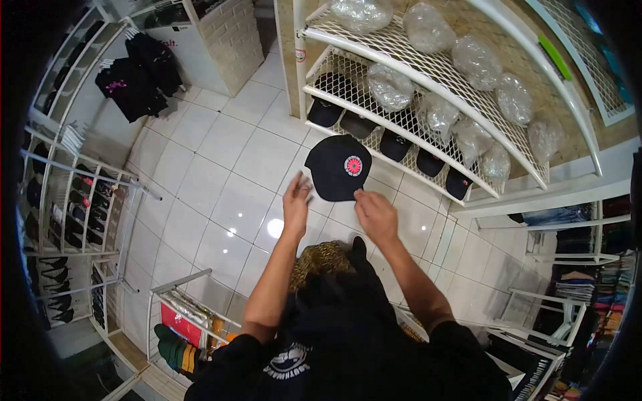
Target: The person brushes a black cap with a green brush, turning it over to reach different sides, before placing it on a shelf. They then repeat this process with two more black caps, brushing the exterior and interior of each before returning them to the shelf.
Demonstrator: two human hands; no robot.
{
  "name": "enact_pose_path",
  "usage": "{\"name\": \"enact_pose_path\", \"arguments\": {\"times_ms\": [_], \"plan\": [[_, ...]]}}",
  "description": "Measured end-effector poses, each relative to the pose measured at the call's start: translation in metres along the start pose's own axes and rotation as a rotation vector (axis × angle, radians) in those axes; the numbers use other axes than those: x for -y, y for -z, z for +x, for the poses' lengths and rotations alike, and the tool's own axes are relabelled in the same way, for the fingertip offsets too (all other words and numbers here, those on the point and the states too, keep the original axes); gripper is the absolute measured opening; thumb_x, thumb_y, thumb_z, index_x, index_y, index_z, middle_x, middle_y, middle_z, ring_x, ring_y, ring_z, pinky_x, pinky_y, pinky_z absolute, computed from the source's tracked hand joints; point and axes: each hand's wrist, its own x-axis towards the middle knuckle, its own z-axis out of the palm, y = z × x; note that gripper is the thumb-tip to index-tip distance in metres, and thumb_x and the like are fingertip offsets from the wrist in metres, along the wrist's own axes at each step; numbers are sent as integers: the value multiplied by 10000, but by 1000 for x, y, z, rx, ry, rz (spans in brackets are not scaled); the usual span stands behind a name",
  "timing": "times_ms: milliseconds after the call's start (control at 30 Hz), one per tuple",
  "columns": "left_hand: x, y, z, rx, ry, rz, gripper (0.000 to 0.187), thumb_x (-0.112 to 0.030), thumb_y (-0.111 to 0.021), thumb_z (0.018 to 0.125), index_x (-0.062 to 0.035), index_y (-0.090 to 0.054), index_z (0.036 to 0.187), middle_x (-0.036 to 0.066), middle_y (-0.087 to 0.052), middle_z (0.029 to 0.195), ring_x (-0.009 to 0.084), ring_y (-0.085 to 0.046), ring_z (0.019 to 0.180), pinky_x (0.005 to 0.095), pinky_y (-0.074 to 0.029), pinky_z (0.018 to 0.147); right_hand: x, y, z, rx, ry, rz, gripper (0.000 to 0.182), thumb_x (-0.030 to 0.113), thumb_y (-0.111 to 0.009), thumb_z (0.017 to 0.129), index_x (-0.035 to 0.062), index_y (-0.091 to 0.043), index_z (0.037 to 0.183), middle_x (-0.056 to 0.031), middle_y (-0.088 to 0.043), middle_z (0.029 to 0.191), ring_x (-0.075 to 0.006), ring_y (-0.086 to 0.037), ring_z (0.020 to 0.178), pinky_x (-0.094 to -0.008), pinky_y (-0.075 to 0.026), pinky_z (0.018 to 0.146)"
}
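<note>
- 1 black fabric cap with a round red-and-white patch (333, 167) is held at its edge, pinched by the right hand (376, 215), above glossy white square floor tiles (247, 144).
- The left hand (296, 202) is held half open beside it; whether it is touched cannot be told.
- At least 9 crinkled clear-plastic bundles (476, 62) and 5 dark rounded caps (394, 146) are carried by white metal-mesh shelves (408, 52).

The person wears a black short-sleeved T-shirt (348, 341) — 1 white round print with lettering. A black shoe (360, 247) shows.
</note>
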Motion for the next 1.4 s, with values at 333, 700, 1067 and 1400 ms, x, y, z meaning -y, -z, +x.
{"name": "enact_pose_path", "arguments": {"times_ms": [333,700,1067,1400], "plan": [[79,-10,99,265,365,-262,384,-147,-651,1006,40,-544,1323,132,-710,1120,205,-740,917,328,-647,741,-83,-120,-43,23,-32,-192,411,-33,-749,786,136,-767,1160,-32,-687,1065,-214,-671,878,-323,-581,720],[167,-51,265,356,253,104,560,-423,-536,1057,-84,-484,1500,104,-666,1158,192,-695,892,325,-578,758,-254,-225,-23,-191,58,-260,666,-157,-718,681,159,-733,1267,-66,-670,1028,-212,-650,865,-304,-560,687],[238,-105,357,386,-51,292,536,-333,-618,1030,-131,-500,1512,91,-693,1192,176,-681,1069,318,-555,844,-339,-270,67,-355,162,-478,576,23,-734,758,211,-702,1302,-59,-665,1073,-262,-657,953,-381,-569,811],[257,-108,349,335,-162,181,466,-211,-623,992,7,-582,1401,23,-678,823,74,-556,753,219,-466,755,-369,-299,78,-231,11,-583,474,110,-746,805,267,-711,1251,-16,-641,1089,-268,-647,991,-390,-587,804]]}}
